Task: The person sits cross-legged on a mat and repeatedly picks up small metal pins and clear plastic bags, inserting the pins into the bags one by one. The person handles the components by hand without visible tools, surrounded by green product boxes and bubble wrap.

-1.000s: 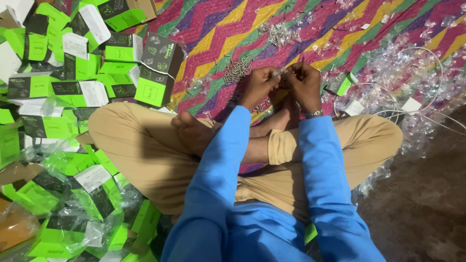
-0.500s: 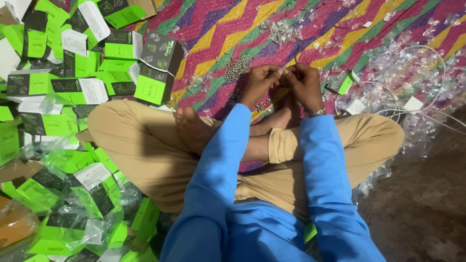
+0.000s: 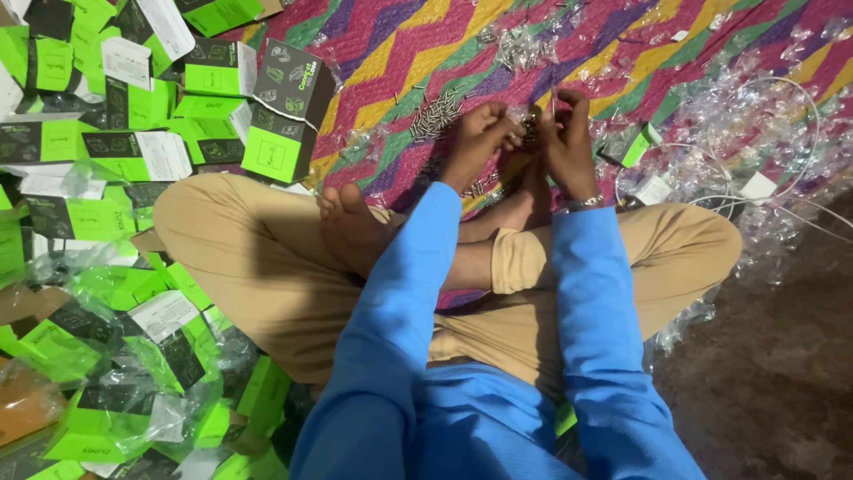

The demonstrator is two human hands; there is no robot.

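Cross-legged on a zigzag mat (image 3: pixel 400 53), green-and-black boxes (image 3: pixel 133 142) heaped to the person's left.
Both hands meet over the feet: the left hand (image 3: pixel 480 138) and right hand (image 3: pixel 569 142) pinch a small cluster of screws (image 3: pixel 531 129) between them; a loose screw pile (image 3: pixel 435 116) lies just beyond the left hand, nearer it.

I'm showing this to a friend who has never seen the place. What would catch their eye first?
Probably the heap of green and black boxes filling the left side. Next, the zigzag mat in pink, yellow and green, strewn with small metal screws and clear plastic bags. At its middle, the left hand and right hand meet over a small bundle of screws.
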